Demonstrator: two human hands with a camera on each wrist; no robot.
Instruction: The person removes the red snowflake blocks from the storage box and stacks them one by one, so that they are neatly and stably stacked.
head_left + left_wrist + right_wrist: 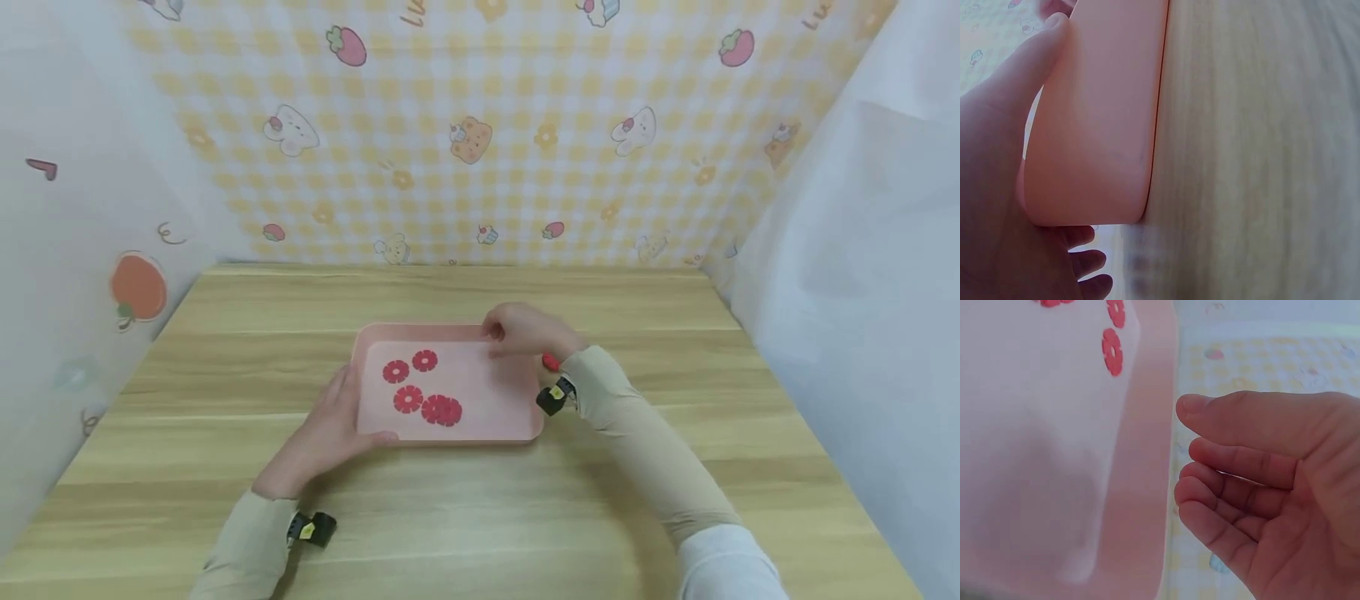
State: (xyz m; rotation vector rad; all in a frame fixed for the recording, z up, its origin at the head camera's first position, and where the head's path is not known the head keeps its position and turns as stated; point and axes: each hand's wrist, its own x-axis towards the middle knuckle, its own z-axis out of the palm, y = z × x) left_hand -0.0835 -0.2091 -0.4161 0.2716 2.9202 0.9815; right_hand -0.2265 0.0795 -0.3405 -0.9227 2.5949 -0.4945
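A shallow pink tray (487,396) lies on the table with several red notched discs (408,399) in its left half, two of them overlapping. My left hand (326,429) grips the tray's near left corner, thumb along the front wall and fingers round the left end. In the left wrist view, the tray's outer wall (1100,125) runs past the thumb. Above the tray's far right part, my right hand (528,329) hovers with its fingers loosely bent. The right wrist view shows nothing between that hand's thumb and fingers (1216,531), beside the tray's rim.
Beyond the tray's right end, a small red piece (551,362) shows partly behind the right wrist. The wood-grain table (465,517) meets a yellow checked cloth backdrop (420,200) at its far edge. White cloth (862,250) hangs on the right side.
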